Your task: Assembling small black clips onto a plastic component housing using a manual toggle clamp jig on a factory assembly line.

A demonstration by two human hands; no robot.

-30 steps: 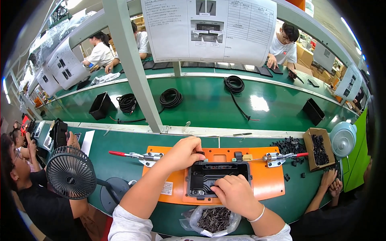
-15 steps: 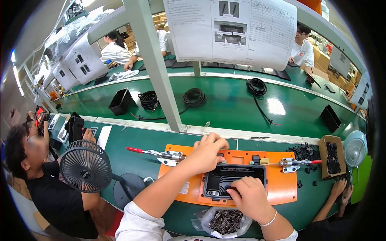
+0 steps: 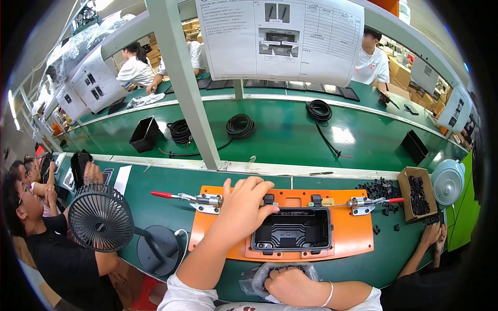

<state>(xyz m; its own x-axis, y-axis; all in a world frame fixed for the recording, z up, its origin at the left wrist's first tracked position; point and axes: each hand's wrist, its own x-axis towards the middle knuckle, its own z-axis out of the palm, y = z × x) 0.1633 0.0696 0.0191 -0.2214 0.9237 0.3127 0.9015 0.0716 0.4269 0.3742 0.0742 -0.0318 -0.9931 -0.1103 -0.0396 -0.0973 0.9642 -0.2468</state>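
My left hand (image 3: 246, 205) rests at the far left corner of a black plastic housing (image 3: 291, 248), thumb stretched over its rim beside a small black clip and the other fingers apart. The housing lies open-side up in an orange fixture plate (image 3: 218, 239), its ribbed inside showing. Nearer to me, my right hand (image 3: 296, 286) is curled down into a clear plastic bag (image 3: 254, 282) of small dark metal pins, its fingertips hidden. Toggle clamps with red handles sit at the plate's left (image 3: 205, 201) and right (image 3: 363, 205).
A desk fan (image 3: 101, 220) stands left, near a co-worker in black. Loose black parts (image 3: 381, 187) lie beside a cardboard box (image 3: 414, 199) on the right, by another person's hands (image 3: 434, 236). Behind a metal post (image 3: 189, 93) are coiled cables (image 3: 240, 126) and black bins.
My right hand has left the housing and moved down toward me into the bag of pins. My left hand has stayed by the housing's far left corner, its fingers shifted slightly.
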